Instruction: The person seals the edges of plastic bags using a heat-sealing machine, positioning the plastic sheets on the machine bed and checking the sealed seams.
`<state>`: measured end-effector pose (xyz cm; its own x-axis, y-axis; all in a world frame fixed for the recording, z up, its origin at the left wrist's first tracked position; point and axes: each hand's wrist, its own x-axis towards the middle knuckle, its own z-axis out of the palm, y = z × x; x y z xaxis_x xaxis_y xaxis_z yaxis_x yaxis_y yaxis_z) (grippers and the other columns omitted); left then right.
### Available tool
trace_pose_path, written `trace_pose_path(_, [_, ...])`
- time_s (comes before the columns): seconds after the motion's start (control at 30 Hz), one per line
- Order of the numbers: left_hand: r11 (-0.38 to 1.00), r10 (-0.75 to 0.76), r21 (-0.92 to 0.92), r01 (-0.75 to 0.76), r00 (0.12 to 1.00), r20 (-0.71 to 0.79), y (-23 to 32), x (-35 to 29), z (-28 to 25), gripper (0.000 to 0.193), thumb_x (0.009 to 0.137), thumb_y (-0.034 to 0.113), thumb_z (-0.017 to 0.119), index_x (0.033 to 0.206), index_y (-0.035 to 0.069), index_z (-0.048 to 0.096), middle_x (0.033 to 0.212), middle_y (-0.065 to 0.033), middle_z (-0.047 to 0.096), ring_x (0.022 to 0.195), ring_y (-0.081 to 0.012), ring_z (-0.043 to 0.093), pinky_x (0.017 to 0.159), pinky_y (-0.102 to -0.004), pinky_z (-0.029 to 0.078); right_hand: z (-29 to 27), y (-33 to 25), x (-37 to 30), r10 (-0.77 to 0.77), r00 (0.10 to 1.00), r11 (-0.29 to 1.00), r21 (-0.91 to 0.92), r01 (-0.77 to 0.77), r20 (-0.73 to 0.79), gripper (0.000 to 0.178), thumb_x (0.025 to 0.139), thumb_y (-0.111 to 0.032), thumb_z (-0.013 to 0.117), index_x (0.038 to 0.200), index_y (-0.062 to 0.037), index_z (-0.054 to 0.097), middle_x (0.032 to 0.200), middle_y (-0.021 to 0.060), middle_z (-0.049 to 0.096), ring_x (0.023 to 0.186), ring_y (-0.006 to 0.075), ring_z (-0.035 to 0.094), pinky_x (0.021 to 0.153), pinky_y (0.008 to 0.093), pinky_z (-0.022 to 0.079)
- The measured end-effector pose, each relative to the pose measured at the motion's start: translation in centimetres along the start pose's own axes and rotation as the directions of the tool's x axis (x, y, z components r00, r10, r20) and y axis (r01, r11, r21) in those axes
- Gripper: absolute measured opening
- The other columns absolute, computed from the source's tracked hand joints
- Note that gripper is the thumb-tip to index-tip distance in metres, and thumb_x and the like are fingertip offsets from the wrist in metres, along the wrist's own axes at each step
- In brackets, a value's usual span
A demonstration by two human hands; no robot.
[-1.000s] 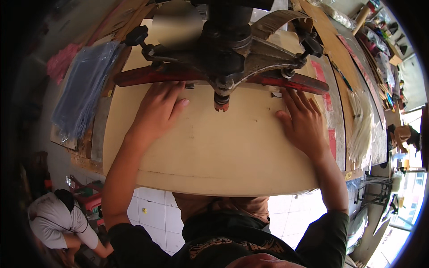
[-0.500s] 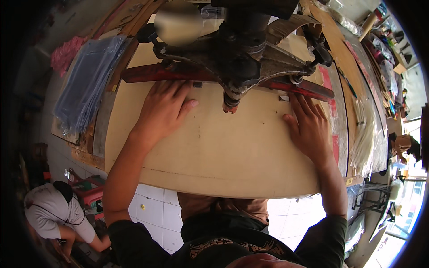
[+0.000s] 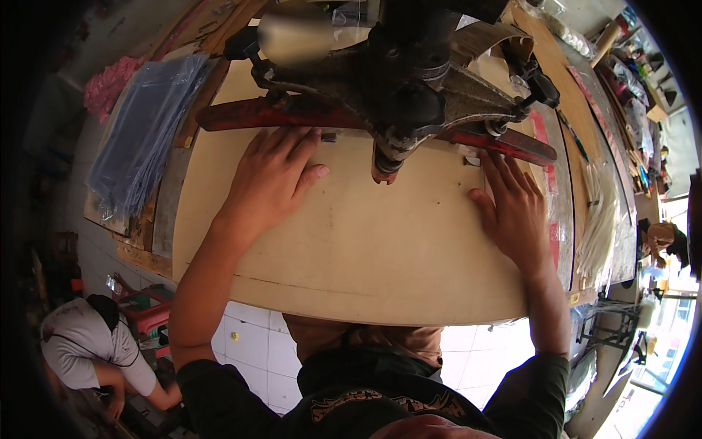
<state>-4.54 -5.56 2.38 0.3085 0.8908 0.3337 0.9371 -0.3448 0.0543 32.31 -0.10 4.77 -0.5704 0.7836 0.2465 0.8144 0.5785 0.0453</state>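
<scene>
My left hand (image 3: pixel 274 175) lies on a wide tan board (image 3: pixel 380 241), fingers stretched out and thumb apart, with its fingertips at the edge of a long red bar (image 3: pixel 256 113). My right hand (image 3: pixel 515 208) rests flat on the board's right side, fingertips just below the bar's right part. Neither hand holds anything. The bar hangs from a black metal press head (image 3: pixel 409 95) with spread arms and knobs. Small dark pieces show on the board beside each hand, one dark piece (image 3: pixel 329 137) by the left fingertips. What lies under the bar is hidden.
Stacked clear plastic sheets (image 3: pixel 146 132) lie at the left, beside a pink bundle (image 3: pixel 110 88). To the right, a bundle of pale strips (image 3: pixel 598 219) sits on the wooden bench. Another person (image 3: pixel 95 344) in a light shirt bends down at the lower left.
The board's marks and my right hand have shifted slightly to the right. The press head also sits further right, and its bar looks a little larger, as if raised. My left hand has barely moved.
</scene>
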Motion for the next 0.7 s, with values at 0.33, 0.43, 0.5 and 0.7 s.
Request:
trace_pose_path(0.33, [1.000, -0.010, 0.022, 0.010, 1.000, 0.017, 0.24, -0.03, -0.52, 0.053, 0.098, 0.039, 0.059, 0.133, -0.001, 0.058, 0.125, -0.0157, 0.060, 0.116, -0.0365, 0.055, 0.104, -0.0489, 0.044, 0.06, -0.08, 0.10, -0.009, 1.000, 1.000, 0.012, 0.010, -0.018, 0.057, 0.100, -0.042, 0.057, 0.139, -0.0009, 0.056, 0.139, 0.0185, 0.060, 0.131, 0.0380, 0.054, 0.102, 0.0492, 0.047])
trace_pose_path(0.43, [1.000, -0.015, 0.012, 0.014, 0.999, 0.037, 0.46, 0.08, -0.72, 0.051, 0.098, 0.035, 0.060, 0.134, -0.001, 0.057, 0.131, -0.0181, 0.059, 0.121, -0.0379, 0.053, 0.106, -0.0490, 0.042, 0.32, 0.14, -0.08, -0.015, 0.999, 1.000, 0.000, 0.015, -0.032, 0.057, 0.099, -0.042, 0.057, 0.139, -0.0012, 0.056, 0.139, 0.0184, 0.061, 0.131, 0.0383, 0.055, 0.102, 0.0500, 0.046])
trace_pose_path(0.5, [1.000, -0.028, -0.008, 0.029, 0.998, 0.058, 0.73, 0.15, -0.91, 0.050, 0.098, 0.032, 0.061, 0.135, -0.001, 0.056, 0.133, -0.0196, 0.058, 0.124, -0.0386, 0.052, 0.107, -0.0492, 0.041, 0.13, 0.04, -0.02, -0.003, 1.000, 1.000, 0.021, 0.003, -0.007, 0.056, 0.101, -0.041, 0.055, 0.141, -0.0009, 0.055, 0.139, 0.0204, 0.060, 0.132, 0.0403, 0.053, 0.106, 0.0493, 0.044])
trace_pose_path(0.7, [0.999, -0.023, -0.042, 0.025, 0.999, 0.046, 0.69, 0.09, -0.93, 0.046, 0.097, 0.029, 0.061, 0.131, -0.002, 0.056, 0.130, -0.0205, 0.059, 0.122, -0.0394, 0.053, 0.106, -0.0495, 0.042, 0.24, 0.05, -0.05, -0.005, 1.000, 1.000, 0.001, 0.005, -0.020, 0.060, 0.100, -0.044, 0.056, 0.143, -0.0035, 0.054, 0.138, 0.0171, 0.061, 0.131, 0.0373, 0.054, 0.105, 0.0492, 0.044])
